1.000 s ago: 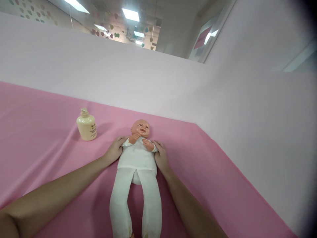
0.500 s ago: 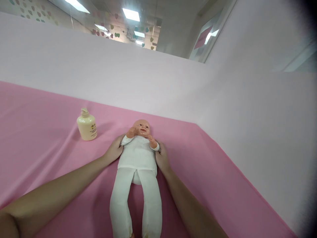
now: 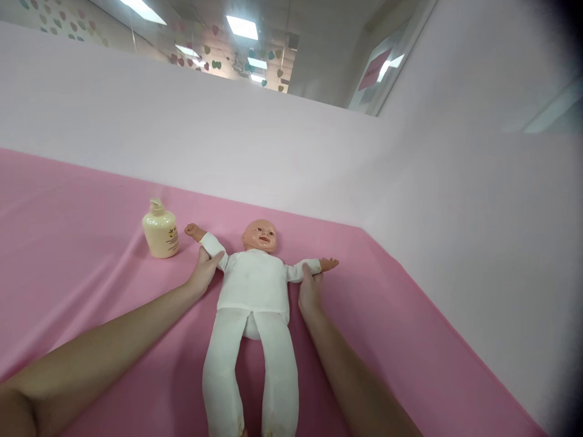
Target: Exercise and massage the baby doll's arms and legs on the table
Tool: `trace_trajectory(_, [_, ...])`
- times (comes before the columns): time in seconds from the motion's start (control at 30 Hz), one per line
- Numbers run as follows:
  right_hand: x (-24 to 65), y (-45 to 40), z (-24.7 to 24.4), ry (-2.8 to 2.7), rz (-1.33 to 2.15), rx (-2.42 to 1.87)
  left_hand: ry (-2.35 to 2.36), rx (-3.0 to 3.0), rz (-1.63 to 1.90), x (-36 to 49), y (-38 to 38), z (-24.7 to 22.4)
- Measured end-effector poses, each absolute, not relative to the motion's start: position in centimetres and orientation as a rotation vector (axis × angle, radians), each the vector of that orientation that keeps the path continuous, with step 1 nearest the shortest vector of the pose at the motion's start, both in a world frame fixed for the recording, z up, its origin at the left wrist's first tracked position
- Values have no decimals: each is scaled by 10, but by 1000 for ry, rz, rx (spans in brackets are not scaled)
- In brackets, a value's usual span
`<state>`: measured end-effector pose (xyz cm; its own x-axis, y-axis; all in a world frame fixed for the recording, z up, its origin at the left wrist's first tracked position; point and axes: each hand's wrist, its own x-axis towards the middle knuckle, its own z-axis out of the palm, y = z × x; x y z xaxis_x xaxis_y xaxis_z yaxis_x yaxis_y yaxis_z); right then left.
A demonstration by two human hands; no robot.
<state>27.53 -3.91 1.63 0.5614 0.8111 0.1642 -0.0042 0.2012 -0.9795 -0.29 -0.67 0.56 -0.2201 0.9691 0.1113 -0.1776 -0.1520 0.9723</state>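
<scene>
A baby doll (image 3: 255, 282) with a white cloth body lies on its back on a pink sheet (image 3: 373, 315), head away from me. Its two arms stretch out to the sides. My left hand (image 3: 204, 273) grips the doll's arm on the left near the elbow, thumb on top of the white sleeve. Around the doll's arm on the right, my right hand (image 3: 311, 290) is closed, just short of the doll's bare hand. The fingers under both sleeves are partly hidden.
A cream pump bottle (image 3: 161, 233) stands on the sheet left of the doll's head, close to its outstretched hand. Behind the sheet rises a white wall (image 3: 204, 133), which continues along the right side. Above it is a window (image 3: 255, 48).
The doll's arms have gone from folded up beside its face to spread outward. My left hand has shifted slightly left, and my right hand slightly right.
</scene>
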Motion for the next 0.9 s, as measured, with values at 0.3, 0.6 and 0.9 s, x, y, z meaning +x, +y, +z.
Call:
trace_trajectory(0.3, [279, -36, 13, -829, 626, -1232, 1127, 929, 1566, -2, -9, 10])
trace_trajectory(0.6, [268, -49, 25, -1111, 585, -1109, 1138, 1191, 1543, -1, -13, 11])
trace_trajectory(0.9, [262, -50, 23, -1263, 544, -1096, 1123, 1587, 1524, 1, -13, 5])
